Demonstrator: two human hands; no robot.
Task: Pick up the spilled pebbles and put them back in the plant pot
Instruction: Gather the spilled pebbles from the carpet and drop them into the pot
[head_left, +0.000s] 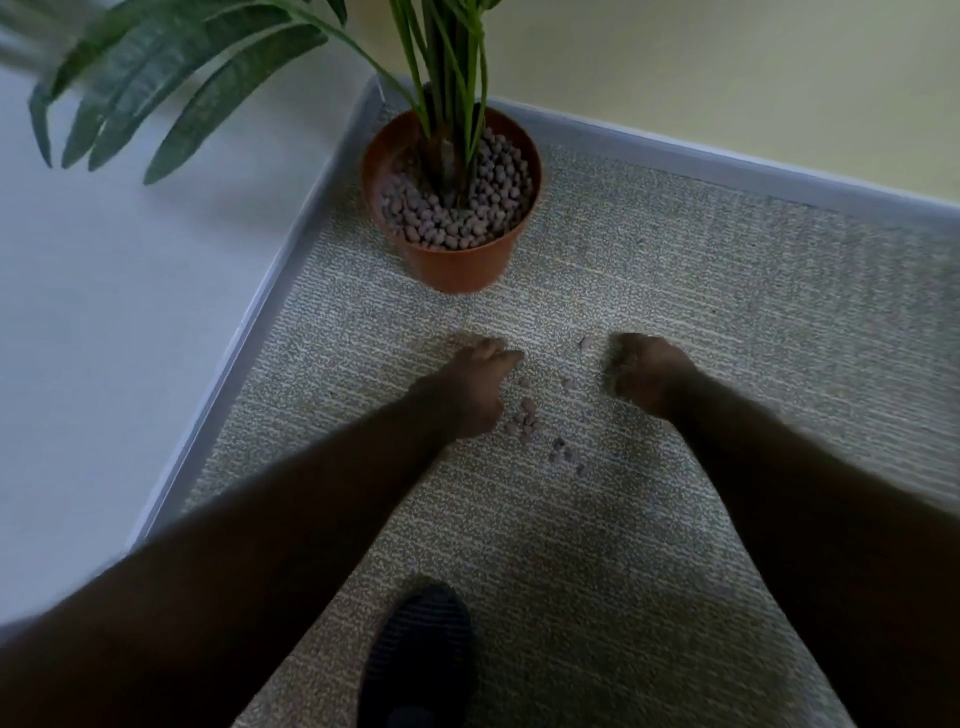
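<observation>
A terracotta plant pot (457, 265) stands in the corner on the carpet, filled with grey-brown pebbles (457, 218) around green stems. Several spilled pebbles (524, 423) lie on the carpet in front of it, with a few more (563, 457) nearer me and one (587, 342) further out. My left hand (470, 384) rests low on the carpet just left of the spill, fingers curled. My right hand (647, 371) is down on the carpet to the right of the spill, fingers bent under. What either hand holds is hidden.
Grey skirting (727, 156) and walls close the corner behind and left of the pot. Long green leaves (171, 88) hang over the upper left. My dark-shod foot (415, 654) is on the carpet near the bottom.
</observation>
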